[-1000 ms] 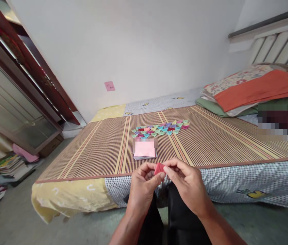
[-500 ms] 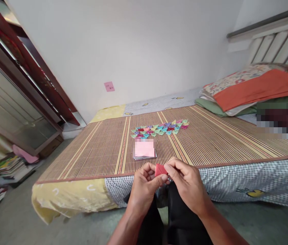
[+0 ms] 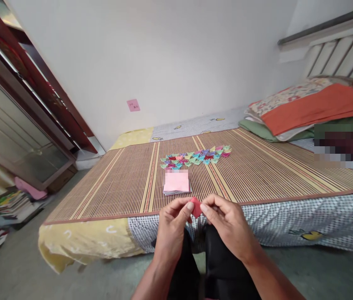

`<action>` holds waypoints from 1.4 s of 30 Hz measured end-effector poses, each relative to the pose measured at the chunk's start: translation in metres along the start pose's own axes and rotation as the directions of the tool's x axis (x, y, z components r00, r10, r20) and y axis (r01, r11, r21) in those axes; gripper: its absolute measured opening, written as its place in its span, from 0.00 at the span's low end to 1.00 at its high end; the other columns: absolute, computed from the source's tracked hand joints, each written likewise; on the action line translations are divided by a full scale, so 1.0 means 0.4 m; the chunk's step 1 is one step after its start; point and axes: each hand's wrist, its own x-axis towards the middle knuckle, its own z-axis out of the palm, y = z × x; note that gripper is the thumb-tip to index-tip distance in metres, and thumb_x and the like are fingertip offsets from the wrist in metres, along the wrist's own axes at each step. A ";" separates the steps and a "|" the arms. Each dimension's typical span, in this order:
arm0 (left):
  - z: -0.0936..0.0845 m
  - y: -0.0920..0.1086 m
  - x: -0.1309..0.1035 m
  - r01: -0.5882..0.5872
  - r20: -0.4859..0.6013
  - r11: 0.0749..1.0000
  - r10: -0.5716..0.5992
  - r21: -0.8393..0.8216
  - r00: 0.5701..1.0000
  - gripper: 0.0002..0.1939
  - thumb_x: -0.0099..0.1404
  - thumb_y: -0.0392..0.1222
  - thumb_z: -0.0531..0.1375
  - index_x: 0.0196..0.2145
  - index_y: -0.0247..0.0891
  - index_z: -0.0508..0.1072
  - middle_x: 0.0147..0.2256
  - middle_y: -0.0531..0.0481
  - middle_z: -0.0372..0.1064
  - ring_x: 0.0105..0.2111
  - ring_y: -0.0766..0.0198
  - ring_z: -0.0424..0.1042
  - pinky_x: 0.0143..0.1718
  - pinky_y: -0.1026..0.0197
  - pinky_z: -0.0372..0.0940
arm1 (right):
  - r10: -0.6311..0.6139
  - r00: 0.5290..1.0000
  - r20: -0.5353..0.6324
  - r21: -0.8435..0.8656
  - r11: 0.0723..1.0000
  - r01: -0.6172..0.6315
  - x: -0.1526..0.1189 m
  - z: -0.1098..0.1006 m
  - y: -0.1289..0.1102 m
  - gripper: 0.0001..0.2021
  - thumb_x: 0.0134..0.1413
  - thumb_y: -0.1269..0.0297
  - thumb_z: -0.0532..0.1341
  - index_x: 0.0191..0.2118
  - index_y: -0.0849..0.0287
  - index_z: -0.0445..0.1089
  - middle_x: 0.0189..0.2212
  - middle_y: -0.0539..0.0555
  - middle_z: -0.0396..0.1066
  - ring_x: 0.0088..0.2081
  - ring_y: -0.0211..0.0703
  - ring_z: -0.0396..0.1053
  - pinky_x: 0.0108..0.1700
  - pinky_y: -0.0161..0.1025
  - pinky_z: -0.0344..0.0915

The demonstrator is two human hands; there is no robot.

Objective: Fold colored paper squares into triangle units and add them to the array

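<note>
hands (image 3: pixel 172 229): bare | forearms (image 3: pixel 156 273): bare | worn: black trousers (image 3: pixel 226 266) (plain where visible)

A wide bed (image 3: pixel 273 166) is standing by a white wall (image 3: pixel 176 62), where a pink note (image 3: pixel 133 105) is sticking. Folded bedding (image 3: pixel 317 109) is lying on the right, near a white radiator (image 3: pixel 345 54). A brown-framed glass door (image 3: pixel 20 116) is standing on the left, and grey floor (image 3: pixel 110 281) is showing below.

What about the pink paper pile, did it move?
No, the pink paper pile stayed put in the same spot on the striped mat, in front of the folded papers.
</note>
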 end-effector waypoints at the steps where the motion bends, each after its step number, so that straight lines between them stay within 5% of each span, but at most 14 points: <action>1: -0.001 -0.001 0.001 0.008 0.002 1.000 -0.008 -0.006 1.000 0.11 0.61 0.47 0.71 0.35 0.35 0.83 0.28 0.50 0.76 0.28 0.68 0.66 0.31 0.66 0.61 | -0.012 1.000 -0.001 -0.010 1.000 0.012 0.000 0.003 0.000 0.12 0.67 0.61 0.59 0.31 0.57 0.70 0.25 0.48 0.68 0.26 0.37 0.66 0.28 0.33 0.62; 7: -0.003 -0.013 0.001 0.036 0.007 0.996 -0.035 -0.076 0.999 0.09 0.57 0.43 0.74 0.29 0.35 0.81 0.25 0.52 0.75 0.27 0.68 0.69 0.33 0.65 0.64 | -0.131 0.988 -0.085 -0.047 0.991 0.127 0.001 0.019 0.002 0.04 0.65 0.66 0.61 0.38 0.57 0.72 0.30 0.50 0.74 0.31 0.39 0.74 0.35 0.34 0.69; 20: -0.002 -0.002 -0.002 0.016 0.061 0.999 -0.014 -0.039 0.998 0.12 0.57 0.43 0.74 0.29 0.34 0.77 0.26 0.52 0.73 0.28 0.67 0.69 0.33 0.64 0.64 | -0.312 0.949 -0.047 -0.167 0.939 0.301 0.002 0.015 0.000 0.08 0.67 0.72 0.58 0.39 0.56 0.74 0.34 0.53 0.73 0.36 0.42 0.74 0.40 0.36 0.69; 24: 0.000 0.010 0.008 0.053 0.029 0.989 -0.049 -0.139 0.998 0.11 0.56 0.42 0.74 0.27 0.34 0.77 0.24 0.52 0.74 0.26 0.68 0.69 0.34 0.64 0.64 | -0.209 0.976 -0.055 -0.130 0.971 0.200 -0.004 0.014 -0.002 0.07 0.68 0.67 0.58 0.45 0.56 0.74 0.36 0.54 0.75 0.37 0.44 0.75 0.41 0.38 0.70; 33: 0.010 0.007 0.010 0.117 0.008 0.944 -0.120 -0.309 0.993 0.13 0.51 0.40 0.76 0.27 0.34 0.77 0.25 0.52 0.74 0.27 0.69 0.69 0.35 0.65 0.64 | -0.077 0.996 -0.037 -0.068 0.995 0.074 -0.013 0.021 -0.021 0.08 0.66 0.63 0.60 0.34 0.57 0.71 0.30 0.51 0.74 0.32 0.42 0.73 0.36 0.36 0.67; 39: 0.005 0.008 0.007 0.220 0.131 0.929 -0.188 -0.297 0.973 0.14 0.51 0.39 0.77 0.26 0.33 0.76 0.23 0.51 0.74 0.25 0.68 0.69 0.33 0.65 0.63 | 0.085 0.994 0.064 0.082 0.993 -0.090 -0.011 0.006 -0.011 0.17 0.69 0.55 0.57 0.28 0.57 0.66 0.20 0.46 0.61 0.23 0.37 0.60 0.27 0.35 0.59; 42: 0.003 0.012 0.013 0.245 0.125 0.902 -0.214 -0.356 0.969 0.16 0.50 0.41 0.77 0.25 0.33 0.75 0.23 0.52 0.71 0.25 0.69 0.68 0.31 0.66 0.63 | 0.111 0.988 0.109 0.140 0.982 -0.126 -0.009 -0.001 -0.007 0.19 0.70 0.52 0.55 0.30 0.58 0.68 0.20 0.46 0.62 0.24 0.37 0.61 0.29 0.35 0.60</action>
